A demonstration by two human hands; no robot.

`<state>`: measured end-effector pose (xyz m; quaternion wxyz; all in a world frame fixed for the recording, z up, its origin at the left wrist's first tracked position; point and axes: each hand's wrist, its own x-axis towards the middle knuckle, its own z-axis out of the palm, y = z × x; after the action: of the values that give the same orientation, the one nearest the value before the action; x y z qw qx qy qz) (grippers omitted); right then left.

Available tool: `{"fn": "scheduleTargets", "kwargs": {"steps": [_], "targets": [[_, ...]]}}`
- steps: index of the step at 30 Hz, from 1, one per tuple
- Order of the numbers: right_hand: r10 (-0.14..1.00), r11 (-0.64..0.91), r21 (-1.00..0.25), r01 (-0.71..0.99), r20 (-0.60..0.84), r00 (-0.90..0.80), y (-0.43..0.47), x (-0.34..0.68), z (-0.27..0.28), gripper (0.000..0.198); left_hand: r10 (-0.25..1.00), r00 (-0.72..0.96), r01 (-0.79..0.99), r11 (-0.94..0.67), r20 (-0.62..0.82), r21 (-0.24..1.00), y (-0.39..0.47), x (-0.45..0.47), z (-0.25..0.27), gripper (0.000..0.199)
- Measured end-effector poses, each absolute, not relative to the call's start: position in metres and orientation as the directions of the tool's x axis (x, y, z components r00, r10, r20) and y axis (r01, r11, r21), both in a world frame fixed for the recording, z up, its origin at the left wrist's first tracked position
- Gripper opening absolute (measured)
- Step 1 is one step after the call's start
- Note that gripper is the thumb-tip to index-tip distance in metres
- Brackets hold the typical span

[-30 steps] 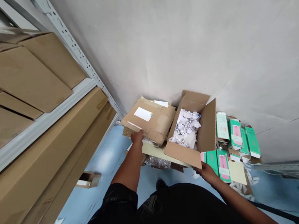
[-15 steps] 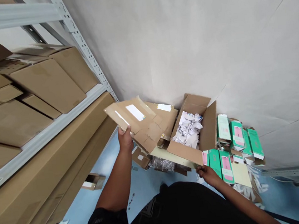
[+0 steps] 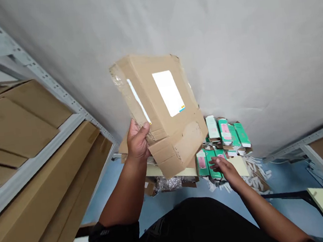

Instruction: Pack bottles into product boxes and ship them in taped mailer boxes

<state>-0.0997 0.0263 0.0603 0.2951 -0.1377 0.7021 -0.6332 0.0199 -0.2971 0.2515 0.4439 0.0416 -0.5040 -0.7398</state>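
Brown cardboard (image 3: 166,126), creased along a fold, hung tilted with its white label (image 3: 168,93) toward me; my left hand (image 3: 138,141) pinched its lower left edge, thumb in front, probably because a rim gave the surest hold. My right hand (image 3: 225,169), apparently holding nothing, had loosely bent fingers before the green boxes (image 3: 234,134), packed close, presumably to save room, against the pale wall (image 3: 242,42)

head view | from above | forward-down | left hand (image 3: 137,143) nearer than wall (image 3: 237,46)
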Motion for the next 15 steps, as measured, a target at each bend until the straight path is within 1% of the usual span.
{"fn": "scheduleTargets", "kwargs": {"steps": [1,3,4,5,6,7,9,12,13,15], "targets": [[-0.552,0.033,-0.968,0.25,-0.226,-0.802,0.037,-0.104,0.073,0.06,-0.658,-0.658,0.591,-0.153,0.365,0.792,-0.276,0.008,0.251,0.07],[-0.583,-0.177,-0.918,0.354,-0.191,-0.79,0.062,-0.111,0.093,0.062,-0.57,-0.754,0.532,-0.24,0.326,0.812,-0.228,-0.017,0.242,0.07],[-0.592,-0.248,-0.889,0.386,-0.176,-0.787,0.076,-0.114,0.1,0.06,-0.526,-0.793,0.499,-0.269,0.308,0.824,-0.201,-0.029,0.235,0.069],[-0.575,-0.307,-0.865,0.397,-0.164,-0.802,0.092,-0.118,0.105,0.055,-0.481,-0.828,0.46,-0.289,0.288,0.839,-0.174,-0.042,0.226,0.068],[-0.527,-0.36,-0.851,0.382,-0.152,-0.836,0.111,-0.122,0.107,0.049,-0.436,-0.859,0.42,-0.302,0.268,0.856,-0.146,-0.054,0.216,0.067],[-0.449,-0.411,-0.846,0.341,-0.137,-0.883,0.134,-0.127,0.107,0.044,-0.386,-0.89,0.375,-0.313,0.243,0.873,-0.119,-0.064,0.204,0.067],[-0.232,-0.488,-0.847,0.21,-0.106,-0.967,0.19,-0.139,0.103,0.038,-0.253,-0.951,0.259,-0.332,0.179,0.907,-0.068,-0.084,0.179,0.068],[0.086,-0.515,-0.857,0.023,-0.078,-0.993,0.297,-0.155,0.098,0.036,-0.009,-0.998,0.057,-0.345,0.057,0.937,-0.004,-0.112,0.145,0.066],[0.173,-0.507,-0.862,-0.025,-0.073,-0.982,0.335,-0.158,0.098,0.036,0.037,-0.999,0.011,-0.353,0.026,0.935,0.014,-0.123,0.137,0.065],[0.323,-0.471,-0.874,-0.116,-0.049,-0.945,0.406,-0.158,0.1,0.037,0.046,-0.999,-0.013,-0.386,0.005,0.923,0.047,-0.148,0.127,0.063]]}}
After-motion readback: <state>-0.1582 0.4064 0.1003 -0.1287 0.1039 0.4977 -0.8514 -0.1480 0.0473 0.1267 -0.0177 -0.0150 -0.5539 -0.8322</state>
